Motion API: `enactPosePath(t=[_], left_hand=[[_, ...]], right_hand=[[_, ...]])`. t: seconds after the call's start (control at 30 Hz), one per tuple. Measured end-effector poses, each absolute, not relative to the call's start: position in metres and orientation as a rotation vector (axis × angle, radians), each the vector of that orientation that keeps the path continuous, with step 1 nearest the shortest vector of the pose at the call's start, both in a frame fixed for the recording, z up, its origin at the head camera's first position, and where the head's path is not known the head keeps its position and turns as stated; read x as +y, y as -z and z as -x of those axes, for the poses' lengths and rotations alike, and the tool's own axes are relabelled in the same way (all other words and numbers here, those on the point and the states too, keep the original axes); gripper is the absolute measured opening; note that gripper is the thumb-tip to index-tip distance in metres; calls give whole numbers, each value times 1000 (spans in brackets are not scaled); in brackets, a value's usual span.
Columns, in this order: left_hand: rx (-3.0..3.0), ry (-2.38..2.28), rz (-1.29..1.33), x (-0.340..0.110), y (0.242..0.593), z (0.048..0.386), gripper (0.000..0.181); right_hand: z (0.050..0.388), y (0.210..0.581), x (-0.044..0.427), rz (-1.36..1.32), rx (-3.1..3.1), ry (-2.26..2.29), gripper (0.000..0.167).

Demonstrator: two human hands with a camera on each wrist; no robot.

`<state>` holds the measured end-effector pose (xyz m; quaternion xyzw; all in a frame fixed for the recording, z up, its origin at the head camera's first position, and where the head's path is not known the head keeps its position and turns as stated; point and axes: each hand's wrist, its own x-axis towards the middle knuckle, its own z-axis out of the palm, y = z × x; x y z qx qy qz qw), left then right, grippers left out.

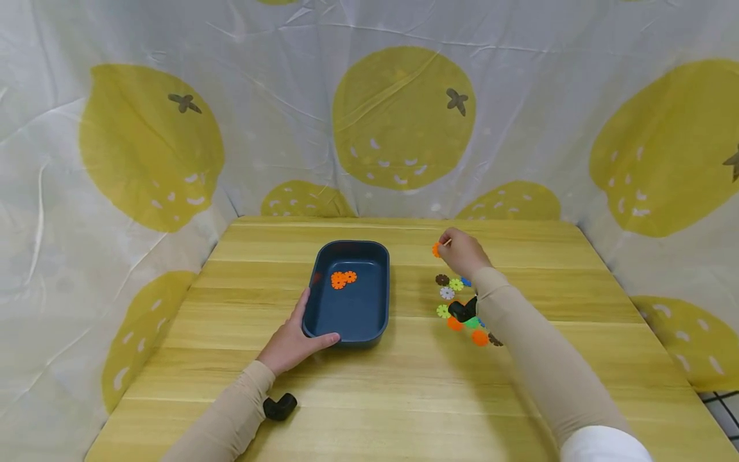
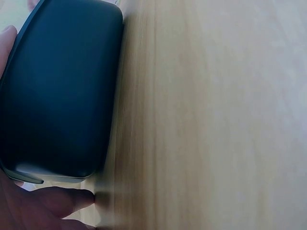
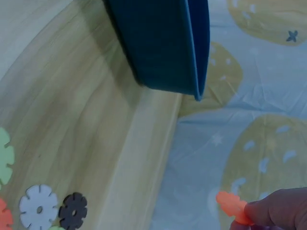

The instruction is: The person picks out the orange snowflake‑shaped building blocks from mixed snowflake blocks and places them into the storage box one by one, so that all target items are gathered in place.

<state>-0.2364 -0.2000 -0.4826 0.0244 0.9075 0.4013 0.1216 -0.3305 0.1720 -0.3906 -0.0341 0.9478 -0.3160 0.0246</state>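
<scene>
A dark blue rectangular basin point(image 1: 378, 301) stands on the table, with several orange notched plastic discs point(image 1: 339, 280) lying inside it. My left hand point(image 1: 294, 343) holds its near left corner, thumb on the front rim and fingers along the left side. In the left wrist view the basin's outer wall point(image 2: 62, 91) fills the upper left. Between thumb and fingertips my right hand point(image 1: 464, 252) pinches another orange notched disc point(image 3: 233, 207), raised above the table right of the basin. The sleeve and wrist strap partly cover a loose group of discs nearer me.
The scattered discs include brown point(image 1: 442, 280), white point(image 1: 447, 293), yellow-green point(image 1: 442, 311) and orange point(image 1: 480, 337) ones, with some blue and green. A lemon-printed cloth point(image 1: 404, 115) hangs along the back and sides of the wooden table point(image 1: 369, 410).
</scene>
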Motion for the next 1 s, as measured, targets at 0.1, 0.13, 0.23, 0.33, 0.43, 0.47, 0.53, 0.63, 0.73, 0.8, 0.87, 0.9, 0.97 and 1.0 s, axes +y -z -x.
enactPosePath(t=[0.1, 0.13, 0.23, 0.33, 0.43, 0.47, 0.53, 0.63, 0.73, 0.8, 0.87, 0.9, 0.97, 1.0], left_hand=[[2652, -1175, -64, -200, 483, 236, 123], [2652, -1174, -63, -200, 483, 236, 123], [2655, -1174, -60, -201, 482, 235, 122], [2658, -1164, -66, -201, 480, 235, 123], [2665, -1151, -64, -202, 479, 236, 123], [2667, -1148, -64, -202, 479, 235, 124], [2666, -1145, -61, -202, 479, 235, 124], [2660, -1157, -60, -201, 480, 235, 123], [2651, -1177, -58, -200, 482, 236, 123], [2650, -1182, -58, -199, 483, 236, 123], [2649, -1187, -57, -199, 483, 236, 122], [2649, -1189, -55, -199, 483, 236, 122], [2650, -1189, -56, -199, 483, 236, 122], [2651, -1191, -58, -199, 483, 236, 122]], right_hand=[[335, 386, 160, 133, 2931, 980, 26], [337, 384, 156, 144, 2928, 985, 25], [341, 381, 143, 170, 2924, 995, 23], [346, 378, 131, 196, 2929, 995, 22], [350, 378, 119, 226, 2938, 987, 22], [351, 377, 114, 237, 2939, 983, 22], [353, 378, 105, 252, 2937, 975, 21], [354, 378, 90, 264, 2938, 953, 20], [356, 379, 76, 276, 2937, 928, 19], [356, 380, 67, 287, 2929, 916, 18], [356, 380, 58, 299, 2921, 906, 17], [356, 380, 54, 306, 2914, 903, 17], [356, 380, 45, 326, 2915, 885, 16], [356, 381, 41, 335, 2913, 877, 16]])
